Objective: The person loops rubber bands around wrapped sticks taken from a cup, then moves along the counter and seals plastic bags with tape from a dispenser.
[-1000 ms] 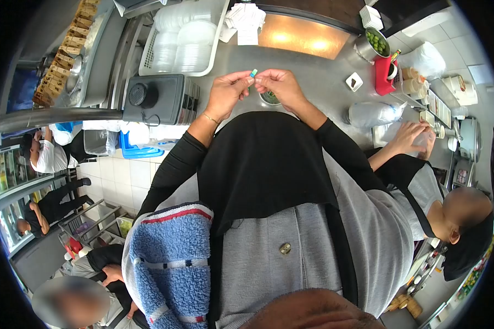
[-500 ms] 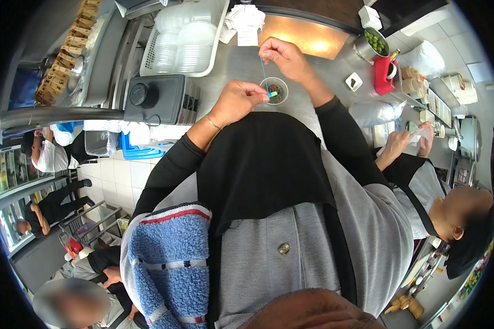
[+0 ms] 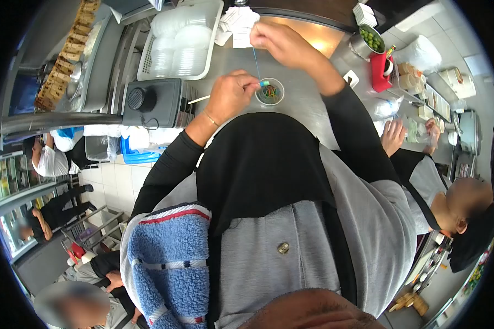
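Note:
My left hand (image 3: 231,94) pinches a small blue and green piece (image 3: 264,84) at the rim of a round clear tub (image 3: 270,92). Coloured loops, seemingly rubber bands, lie inside the tub. Farther forward, my right hand (image 3: 273,41) is closed on the upper end of a thin blue strand (image 3: 257,63). That strand runs taut down to the piece at my left fingertips. A thin pale stick (image 3: 199,100) shows just left of my left hand.
White basket (image 3: 207,61) of clear lids and a grey box (image 3: 152,102) stand left. On the right are a pot of green fruit (image 3: 371,39), a red holder (image 3: 380,72) and a white dish (image 3: 351,79). A co-worker (image 3: 422,181) handles a plastic bag at right; other people are at left.
My hands, together a second ago, are apart. My right hand has moved forward, stretching the strand, and my left hand has shifted slightly left. The co-worker's hands have moved lower.

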A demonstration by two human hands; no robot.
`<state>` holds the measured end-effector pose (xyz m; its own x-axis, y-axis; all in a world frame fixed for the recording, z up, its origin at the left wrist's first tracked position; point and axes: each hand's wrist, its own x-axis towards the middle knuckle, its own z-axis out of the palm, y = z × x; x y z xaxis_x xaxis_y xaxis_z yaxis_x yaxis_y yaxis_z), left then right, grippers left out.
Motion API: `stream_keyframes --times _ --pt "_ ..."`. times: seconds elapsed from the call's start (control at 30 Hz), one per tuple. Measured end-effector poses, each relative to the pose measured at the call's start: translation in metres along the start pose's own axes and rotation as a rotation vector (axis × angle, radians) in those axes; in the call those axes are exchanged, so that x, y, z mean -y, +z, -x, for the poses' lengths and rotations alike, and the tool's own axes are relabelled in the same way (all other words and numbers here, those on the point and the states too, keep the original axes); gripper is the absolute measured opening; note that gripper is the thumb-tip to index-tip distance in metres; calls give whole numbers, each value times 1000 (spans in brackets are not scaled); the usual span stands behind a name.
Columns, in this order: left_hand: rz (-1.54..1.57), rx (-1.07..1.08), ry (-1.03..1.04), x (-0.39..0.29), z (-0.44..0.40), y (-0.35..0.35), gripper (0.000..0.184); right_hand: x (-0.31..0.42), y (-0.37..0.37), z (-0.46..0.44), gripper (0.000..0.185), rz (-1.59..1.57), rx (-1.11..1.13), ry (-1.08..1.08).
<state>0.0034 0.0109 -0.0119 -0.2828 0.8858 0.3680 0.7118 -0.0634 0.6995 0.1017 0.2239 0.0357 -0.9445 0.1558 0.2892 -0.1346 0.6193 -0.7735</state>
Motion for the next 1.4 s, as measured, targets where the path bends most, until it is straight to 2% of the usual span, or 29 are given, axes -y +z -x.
stream_keyframes --times 0.07,0.13,0.2,0.23,0.27,0.37,0.43,0.5,0.53,0.57,0.6,0.67,0.77,0.87,0.97,1.07,1.2,1.3,1.4 --pt "104 -22 -1 -28 -2 -6 7 -82 33 -11 15 -328 -68 230" --pt "32 -135 7 -37 -12 -27 7 -123 79 24 20 -386 -113 166" --pt "-42 -267 -7 -23 -18 -46 9 -94 108 68 20 -547 -3 396" --pt "-94 -285 -4 -9 -18 -51 8 -59 106 80 17 -401 91 388" --pt "-139 -290 -4 3 -16 -52 8 -17 96 86 13 -217 69 166" --pt "-163 -200 35 18 -8 -32 8 50 47 56 11 13 18 -190" --pt "-118 -144 91 8 -9 -18 8 48 12 18 11 66 -52 -188" --pt "-53 -156 124 -17 -12 -18 10 -7 7 -9 11 45 -148 -95" --pt "-24 -190 137 -25 -14 -22 10 -38 19 -5 10 7 -117 68" --pt "1 -234 152 -27 -17 -28 11 -67 48 13 10 -177 -101 89" --pt "-35 -271 131 -23 -21 -36 11 -76 74 32 9 -360 -72 115" --pt "-97 -341 75 -8 -24 -48 12 -39 96 69 7 -422 56 389" --pt "-80 -331 47 19 -17 -37 11 29 82 74 7 -17 -2 86" --pt "146 -319 -98 11 -20 -28 10 31 60 63 10 76 10 16" --pt "223 -350 -222 11 -28 -32 12 15 64 67 10 112 -39 28" --pt "191 -342 -290 6 -27 -33 12 29 67 69 7 298 -50 -112" --pt "21 -264 -235 12 -22 -23 13 61 43 49 8 474 -72 -295" --pt "-67 -116 -155 9 -18 -19 15 58 13 23 7 489 14 -248" --pt "42 -12 -179 -2 -16 -22 18 21 3 2 11 236 93 -175"
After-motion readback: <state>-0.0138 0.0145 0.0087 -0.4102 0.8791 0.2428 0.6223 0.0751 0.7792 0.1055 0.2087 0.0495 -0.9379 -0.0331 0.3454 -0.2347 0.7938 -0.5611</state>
